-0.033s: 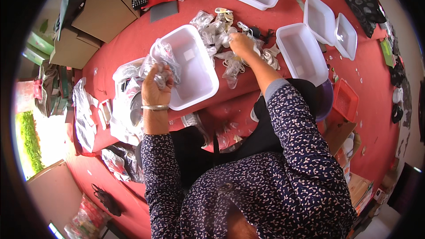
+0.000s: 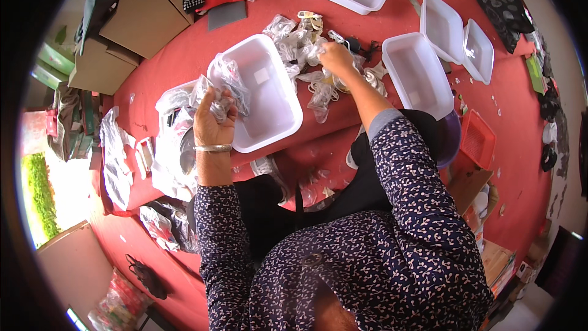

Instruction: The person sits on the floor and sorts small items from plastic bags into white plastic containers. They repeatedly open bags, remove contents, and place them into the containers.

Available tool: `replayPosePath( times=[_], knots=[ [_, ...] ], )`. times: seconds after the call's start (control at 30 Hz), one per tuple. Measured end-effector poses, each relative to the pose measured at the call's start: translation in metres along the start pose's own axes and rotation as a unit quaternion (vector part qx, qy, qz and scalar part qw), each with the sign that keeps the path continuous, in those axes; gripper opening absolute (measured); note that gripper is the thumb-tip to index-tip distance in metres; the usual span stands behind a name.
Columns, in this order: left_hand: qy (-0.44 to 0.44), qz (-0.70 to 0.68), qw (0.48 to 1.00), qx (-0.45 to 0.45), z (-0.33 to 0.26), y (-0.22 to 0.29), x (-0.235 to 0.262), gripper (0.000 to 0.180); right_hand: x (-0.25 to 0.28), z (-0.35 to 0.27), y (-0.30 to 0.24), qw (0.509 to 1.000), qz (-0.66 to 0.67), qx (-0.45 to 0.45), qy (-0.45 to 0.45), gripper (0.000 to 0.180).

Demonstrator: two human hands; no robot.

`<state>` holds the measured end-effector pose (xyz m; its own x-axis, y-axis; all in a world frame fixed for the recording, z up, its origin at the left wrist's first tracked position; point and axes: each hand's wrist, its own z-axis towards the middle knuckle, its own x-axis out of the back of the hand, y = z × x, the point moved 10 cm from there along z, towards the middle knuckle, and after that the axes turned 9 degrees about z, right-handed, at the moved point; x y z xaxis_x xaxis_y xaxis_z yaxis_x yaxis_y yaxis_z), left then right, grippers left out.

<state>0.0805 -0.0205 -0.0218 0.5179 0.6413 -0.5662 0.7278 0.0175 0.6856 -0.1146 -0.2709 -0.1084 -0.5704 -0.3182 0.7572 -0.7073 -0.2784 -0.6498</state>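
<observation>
Left hand (image 2: 213, 124) in closed grip on a bunch of clear plastic bags (image 2: 228, 83), held over left rim of white tray (image 2: 277, 107) at desk's (image 2: 245, 24) near edge. Right hand (image 2: 337, 58) clenched in pile of small clear packets (image 2: 300, 43) mid-desk, between that tray and empty white tray (image 2: 419, 73).

The left hand (image 2: 213, 124) covers most of the clear plastic packets (image 2: 228, 83) it grips, so their content is not visible. What the right hand (image 2: 336, 58) touches inside the heap of small bags (image 2: 300, 46) is too small to tell.
</observation>
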Motion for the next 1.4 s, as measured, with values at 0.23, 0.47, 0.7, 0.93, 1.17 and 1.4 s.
replayPosePath(
  times=[0.23, 0.47, 0.7, 0.93, 1.17, 1.4],
  knots=[
    [0.016, 0.04, 0.999, 0.015, -0.003, -0.008, -0.012, 0.019, 0.05, 0.019, 0.004, 0.921, 0.373, -0.111, -0.003, 0.019],
    [-0.056, 0.094, 0.992, 0.058, -0.003, -0.039, -0.033, 0.025, 0.049, -0.024, -0.109, 0.873, 0.35, -0.027, -0.338, 0.018],
    [-0.228, 0.015, 0.96, 0.161, -0.035, -0.082, -0.084, 0.041, 0.004, -0.125, -0.174, 0.826, 0.248, 0.024, -0.506, 0.018],
    [-0.221, 0.084, 0.967, 0.095, -0.035, -0.074, -0.075, 0.03, 0.006, -0.107, -0.165, 0.885, 0.234, 0.021, -0.403, 0.023],
    [-0.244, 0.032, 0.966, 0.077, -0.034, -0.064, -0.085, 0.034, 0.033, -0.078, -0.141, 0.852, 0.424, -0.071, -0.3, 0.045],
    [-0.197, 0.135, 0.971, 0.015, -0.026, -0.065, -0.072, 0.048, -0.028, -0.121, -0.164, 0.79, 0.49, -0.063, -0.362, 0.029]
  ],
)
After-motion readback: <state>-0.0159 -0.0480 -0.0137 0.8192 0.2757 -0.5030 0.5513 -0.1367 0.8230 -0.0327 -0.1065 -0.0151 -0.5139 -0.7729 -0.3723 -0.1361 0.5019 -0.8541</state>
